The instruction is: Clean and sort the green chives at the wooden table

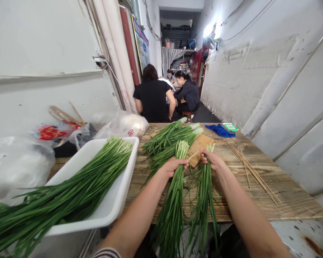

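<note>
1. Fingers (186, 165) of the left hand (173, 165) wrap a thick green bunch (177, 191).
2. The right hand (212, 158) grips a thinner bunch (204, 191) between its fingers.
3. Both bunches trail past the wooden table's (276, 170) near edge.
4. Beyond, more greens (164, 141) lie partly across a board (200, 144).

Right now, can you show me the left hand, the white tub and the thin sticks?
Left hand (173, 165): head view, on the back of the hand.
White tub (126, 179): head view, on its right-hand side.
Thin sticks (252, 169): head view, mid-length.
</note>
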Motion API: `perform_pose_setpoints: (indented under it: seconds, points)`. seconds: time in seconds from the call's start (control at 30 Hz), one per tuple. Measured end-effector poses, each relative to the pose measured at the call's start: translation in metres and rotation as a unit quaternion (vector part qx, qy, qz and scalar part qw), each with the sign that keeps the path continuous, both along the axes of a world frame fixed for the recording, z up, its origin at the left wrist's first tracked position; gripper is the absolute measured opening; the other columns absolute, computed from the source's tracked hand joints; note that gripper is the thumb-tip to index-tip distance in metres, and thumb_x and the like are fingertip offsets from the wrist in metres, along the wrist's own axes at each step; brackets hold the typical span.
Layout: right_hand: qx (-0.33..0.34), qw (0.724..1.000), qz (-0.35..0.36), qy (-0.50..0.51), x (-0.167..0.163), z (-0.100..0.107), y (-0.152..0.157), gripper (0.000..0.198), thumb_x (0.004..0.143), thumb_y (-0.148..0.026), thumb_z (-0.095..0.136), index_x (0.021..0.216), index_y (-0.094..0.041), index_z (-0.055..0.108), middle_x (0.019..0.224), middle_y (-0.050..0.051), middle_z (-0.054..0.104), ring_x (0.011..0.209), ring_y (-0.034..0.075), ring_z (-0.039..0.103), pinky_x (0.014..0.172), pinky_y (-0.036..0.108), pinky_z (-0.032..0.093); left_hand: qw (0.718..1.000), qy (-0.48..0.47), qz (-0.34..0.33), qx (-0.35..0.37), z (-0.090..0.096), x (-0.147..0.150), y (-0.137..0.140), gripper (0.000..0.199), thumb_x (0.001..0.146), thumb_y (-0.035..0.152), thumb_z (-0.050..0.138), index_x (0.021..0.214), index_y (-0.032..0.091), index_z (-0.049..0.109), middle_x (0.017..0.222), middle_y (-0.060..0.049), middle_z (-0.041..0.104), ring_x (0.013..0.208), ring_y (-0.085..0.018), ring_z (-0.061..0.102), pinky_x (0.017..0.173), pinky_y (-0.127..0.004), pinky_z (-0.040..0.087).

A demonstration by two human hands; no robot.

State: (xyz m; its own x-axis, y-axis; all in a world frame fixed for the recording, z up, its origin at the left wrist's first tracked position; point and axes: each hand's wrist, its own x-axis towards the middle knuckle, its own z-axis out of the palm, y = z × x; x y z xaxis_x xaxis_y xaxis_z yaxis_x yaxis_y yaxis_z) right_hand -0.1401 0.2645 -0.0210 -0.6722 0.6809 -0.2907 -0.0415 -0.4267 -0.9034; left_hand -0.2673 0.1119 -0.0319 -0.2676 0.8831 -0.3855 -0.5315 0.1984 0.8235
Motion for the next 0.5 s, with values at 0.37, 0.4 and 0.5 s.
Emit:
perform_pose_setpoints:
  seconds: [0.37,0.4,0.5]
  points:
    - [-0.042,0.991,0.116,0.055,0.004,0.002,-0.004,0.027,0.064,-0.012,0.077,0.078,-0.016,0.054,0.050,-0.009,0.045,0.034,0.001,0.033,0.026,0.008,0.023,1.000,-0.012,-0.012,0.009,0.007,0.002,-0.002,0.012,0.070,0.014,0.072,0.072,0.007,0.063,0.059,-0.002,0.061,0.046,-0.007,0.054,0.046,-0.019,0.046]
    - [-0.039,0.989,0.132,0.050,0.003,0.003,-0.008,0.028,0.063,-0.015,0.079,0.076,-0.015,0.055,0.050,-0.008,0.045,0.035,0.000,0.033,0.027,0.008,0.023,1.000,-0.012,-0.013,0.011,0.007,0.002,-0.002,0.013,0.070,0.015,0.073,0.073,0.007,0.063,0.059,-0.002,0.061,0.046,-0.007,0.053,0.046,-0.019,0.046]
    - [-0.030,0.991,0.124,0.035,-0.001,0.003,-0.019,0.033,0.058,-0.025,0.083,0.068,-0.014,0.054,0.052,-0.006,0.049,0.036,0.000,0.034,0.027,0.009,0.022,1.000,-0.010,-0.014,0.015,0.007,0.003,-0.002,0.013,0.070,0.015,0.073,0.073,0.007,0.063,0.058,-0.002,0.060,0.046,-0.007,0.053,0.047,-0.019,0.046]
